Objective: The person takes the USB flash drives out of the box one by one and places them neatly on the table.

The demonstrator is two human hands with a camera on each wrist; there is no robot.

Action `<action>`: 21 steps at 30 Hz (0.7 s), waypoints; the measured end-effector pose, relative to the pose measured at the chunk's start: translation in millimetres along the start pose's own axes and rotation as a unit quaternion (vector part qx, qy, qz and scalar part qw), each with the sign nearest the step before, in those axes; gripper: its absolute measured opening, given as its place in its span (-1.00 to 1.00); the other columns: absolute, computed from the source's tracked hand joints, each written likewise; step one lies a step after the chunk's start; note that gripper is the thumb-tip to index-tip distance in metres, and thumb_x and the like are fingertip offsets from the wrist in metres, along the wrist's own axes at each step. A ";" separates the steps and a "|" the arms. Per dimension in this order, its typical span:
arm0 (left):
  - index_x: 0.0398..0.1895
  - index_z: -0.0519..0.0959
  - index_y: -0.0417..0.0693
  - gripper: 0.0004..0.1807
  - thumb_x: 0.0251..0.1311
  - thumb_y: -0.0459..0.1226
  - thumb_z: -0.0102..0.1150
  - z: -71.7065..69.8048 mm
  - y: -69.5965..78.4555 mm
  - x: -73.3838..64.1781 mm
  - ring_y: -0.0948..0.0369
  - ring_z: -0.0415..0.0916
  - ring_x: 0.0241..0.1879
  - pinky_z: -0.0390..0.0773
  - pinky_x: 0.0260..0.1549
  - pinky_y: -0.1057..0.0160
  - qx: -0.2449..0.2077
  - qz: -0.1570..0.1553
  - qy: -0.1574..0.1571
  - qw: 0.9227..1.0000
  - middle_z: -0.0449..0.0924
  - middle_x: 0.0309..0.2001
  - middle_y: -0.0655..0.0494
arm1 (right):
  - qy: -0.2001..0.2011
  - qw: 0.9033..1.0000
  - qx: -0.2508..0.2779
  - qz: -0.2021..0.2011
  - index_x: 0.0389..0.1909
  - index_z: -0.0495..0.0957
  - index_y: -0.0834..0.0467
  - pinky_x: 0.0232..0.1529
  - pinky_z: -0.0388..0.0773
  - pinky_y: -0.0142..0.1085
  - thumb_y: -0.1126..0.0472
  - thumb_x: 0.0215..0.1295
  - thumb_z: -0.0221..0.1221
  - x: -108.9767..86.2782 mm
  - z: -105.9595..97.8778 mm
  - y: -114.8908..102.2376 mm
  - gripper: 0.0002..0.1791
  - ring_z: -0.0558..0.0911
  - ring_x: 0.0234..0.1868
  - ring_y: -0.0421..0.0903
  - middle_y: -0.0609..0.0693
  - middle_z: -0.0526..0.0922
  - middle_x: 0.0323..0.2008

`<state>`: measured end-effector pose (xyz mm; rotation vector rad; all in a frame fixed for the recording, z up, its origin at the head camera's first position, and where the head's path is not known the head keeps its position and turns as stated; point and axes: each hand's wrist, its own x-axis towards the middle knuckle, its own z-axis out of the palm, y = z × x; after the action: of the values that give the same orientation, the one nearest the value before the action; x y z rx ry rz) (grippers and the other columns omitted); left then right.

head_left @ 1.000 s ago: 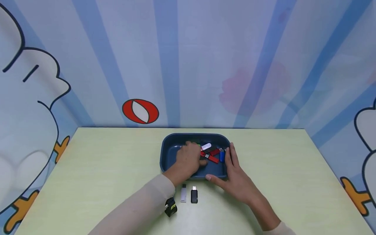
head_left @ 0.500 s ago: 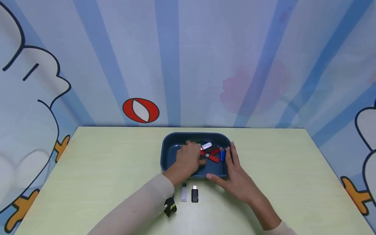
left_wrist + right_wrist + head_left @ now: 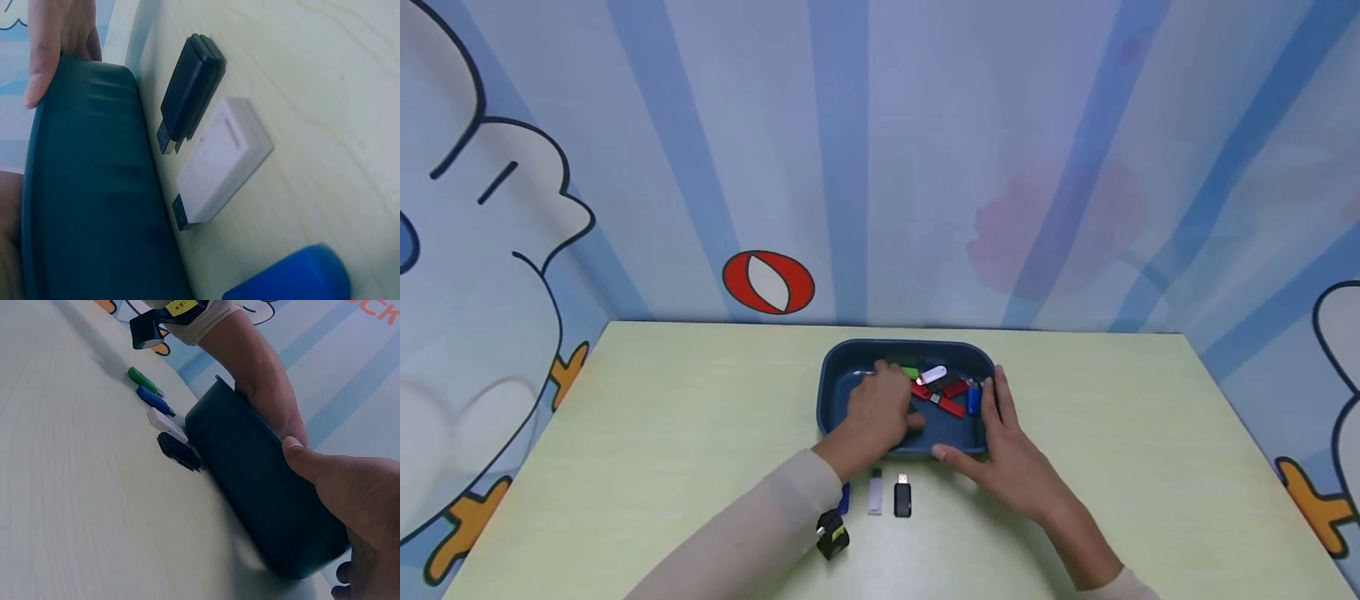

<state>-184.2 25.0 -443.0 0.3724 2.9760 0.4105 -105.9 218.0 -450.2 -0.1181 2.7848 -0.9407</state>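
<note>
Reaching into a dark blue tray [image 3: 838,400], my left hand [image 3: 880,404] has its fingers bent down toward the tray floor. Its fingertips are hidden, and I cannot tell whether they hold anything. Right of them lie several USB sticks, among them a white stick [image 3: 932,375], a red stick [image 3: 951,407], a blue stick [image 3: 973,400] and a partly covered green stick [image 3: 910,372]. My right hand [image 3: 1018,467] spans the tray's near right corner. Its thumb [image 3: 300,453] rests at the near rim, while its extended fingers lie along the right wall.
On the table [image 3: 700,400], before the tray, a row of USB sticks lies: a black stick [image 3: 902,498], a pale stick [image 3: 876,493], a blue stick [image 3: 153,400] and a green stick [image 3: 144,381]. A black wrist camera [image 3: 832,533] hangs under my left wrist. A patterned wall stands behind.
My left hand has shifted slightly left inside the tray, showing more of the green stick there. Part of the blue stick on the table now shows beside the left sleeve. My right hand stays put.
</note>
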 end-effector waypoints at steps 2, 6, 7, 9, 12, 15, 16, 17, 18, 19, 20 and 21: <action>0.10 0.58 -0.38 -0.31 0.17 0.01 0.56 0.3 0.2 0.7 -0.02 0.66 -0.37 0.79 -0.31 0.00 0.000 0.002 0.005 1.000 0.54 -0.07 -0.18 | 0.001 1.000 0.002 -0.001 0.72 -0.40 0.14 0.42 0.44 0.27 -0.56 0.31 0.18 0.7 -0.4 1.0 0.38 0.09 0.67 0.36 -0.16 -0.69 0.69; 0.14 0.55 -0.39 -0.29 0.15 -0.03 0.58 -0.1 0.5 1.6 0.01 0.62 -0.41 0.78 -0.34 0.03 -0.005 0.003 0.005 1.000 0.52 -0.08 -0.16 | -0.002 1.000 0.007 -0.001 0.72 -0.40 0.15 0.42 0.43 0.27 -0.55 0.31 0.18 2.2 -0.1 2.3 0.38 0.07 0.67 0.36 -0.16 -0.70 0.69; 0.14 0.55 -0.38 -0.29 0.15 -0.02 0.58 -0.5 0.9 1.6 0.02 0.62 -0.41 0.78 -0.33 0.03 -0.006 0.004 0.004 1.000 0.52 -0.08 -0.16 | -0.002 1.000 0.007 0.000 0.72 -0.40 0.15 0.42 0.43 0.27 -0.55 0.31 0.18 2.3 -0.2 2.7 0.38 0.07 0.67 0.36 -0.16 -0.70 0.69; 0.15 0.56 -0.37 -0.27 0.14 0.00 0.60 -1.0 1.8 1.4 0.04 0.60 -0.41 0.78 -0.32 0.05 -0.008 0.006 0.002 1.000 0.52 -0.09 -0.15 | -0.003 1.000 0.005 0.003 0.72 -0.40 0.14 0.42 0.44 0.27 -0.56 0.31 0.18 2.2 -0.3 3.3 0.39 0.07 0.67 0.36 -0.17 -0.71 0.68; 0.17 0.57 -0.36 -0.26 0.13 0.01 0.61 -2.7 2.4 -0.1 0.06 0.60 -0.39 0.79 -0.29 0.06 -0.010 0.008 -0.001 1.000 0.53 -0.09 -0.14 | -0.005 1.000 0.006 0.005 0.72 -0.41 0.14 0.42 0.43 0.28 -0.56 0.30 0.18 1.8 -0.3 3.5 0.39 0.07 0.67 0.36 -0.17 -0.71 0.68; 0.17 0.58 -0.34 -0.26 0.13 0.02 0.61 -4.8 2.0 -1.3 0.07 0.60 -0.33 0.79 -0.25 0.06 -0.006 0.014 -0.003 1.000 0.56 -0.07 -0.13 | -0.005 1.000 0.004 0.005 0.72 -0.41 0.14 0.41 0.44 0.27 -0.56 0.30 0.18 1.6 -0.7 2.9 0.39 0.07 0.67 0.36 -0.17 -0.71 0.68; 0.17 0.59 -0.33 -0.26 0.12 0.02 0.62 -5.9 2.0 -1.8 0.06 0.61 -0.30 0.79 -0.24 0.05 -0.005 0.016 -0.001 1.000 0.57 -0.06 -0.13 | -0.005 1.000 0.004 0.005 0.72 -0.40 0.14 0.41 0.44 0.27 -0.56 0.30 0.18 1.6 -1.1 2.7 0.39 0.08 0.67 0.36 -0.16 -0.71 0.68; 0.17 0.60 -0.33 -0.26 0.11 0.02 0.62 -7.2 1.8 -2.2 0.06 0.61 -0.27 0.79 -0.23 0.04 -0.003 0.019 -0.001 1.000 0.58 -0.04 -0.13 | -0.004 1.000 0.003 0.004 0.72 -0.40 0.14 0.41 0.45 0.27 -0.56 0.30 0.19 1.7 -1.5 2.4 0.39 0.08 0.67 0.36 -0.16 -0.70 0.69; 0.17 0.60 -0.32 -0.27 0.11 0.01 0.62 -8.6 1.7 -2.6 0.05 0.61 -0.24 0.79 -0.22 0.04 -0.004 0.022 0.000 1.000 0.59 -0.03 -0.13 | -0.002 1.000 0.002 0.004 0.72 -0.40 0.15 0.40 0.46 0.27 -0.56 0.30 0.19 2.0 -1.8 2.1 0.39 0.09 0.67 0.37 -0.15 -0.70 0.69; 0.17 0.61 -0.32 -0.27 0.11 0.01 0.62 -10.0 1.4 -3.3 0.05 0.62 -0.22 0.80 -0.20 0.04 -0.004 0.025 0.000 1.000 0.60 -0.02 -0.13 | -0.001 1.000 0.001 0.003 0.72 -0.40 0.15 0.39 0.47 0.27 -0.56 0.30 0.19 2.4 -2.0 1.9 0.39 0.10 0.66 0.37 -0.15 -0.70 0.69; 0.17 0.61 -0.32 -0.27 0.11 0.00 0.62 -11.4 1.0 -4.0 0.05 0.62 -0.20 0.80 -0.19 0.03 -0.006 0.028 0.000 1.000 0.60 0.00 -0.14 | 0.000 1.000 0.000 0.003 0.72 -0.40 0.15 0.39 0.47 0.26 -0.56 0.30 0.19 2.8 -2.3 1.8 0.39 0.10 0.66 0.37 -0.15 -0.70 0.69; 0.18 0.61 -0.32 -0.28 0.11 0.00 0.63 -12.9 0.7 -5.0 0.05 0.63 -0.19 0.80 -0.18 0.03 -0.008 0.031 0.000 0.999 0.61 0.01 -0.14 | 0.000 1.000 -0.001 0.003 0.72 -0.40 0.15 0.38 0.48 0.26 -0.56 0.30 0.19 3.3 -2.5 1.8 0.39 0.10 0.66 0.37 -0.14 -0.70 0.69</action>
<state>-181.2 21.1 -430.0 0.4654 2.9664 0.4398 -109.7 220.5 -449.9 -0.1104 2.7844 -0.9367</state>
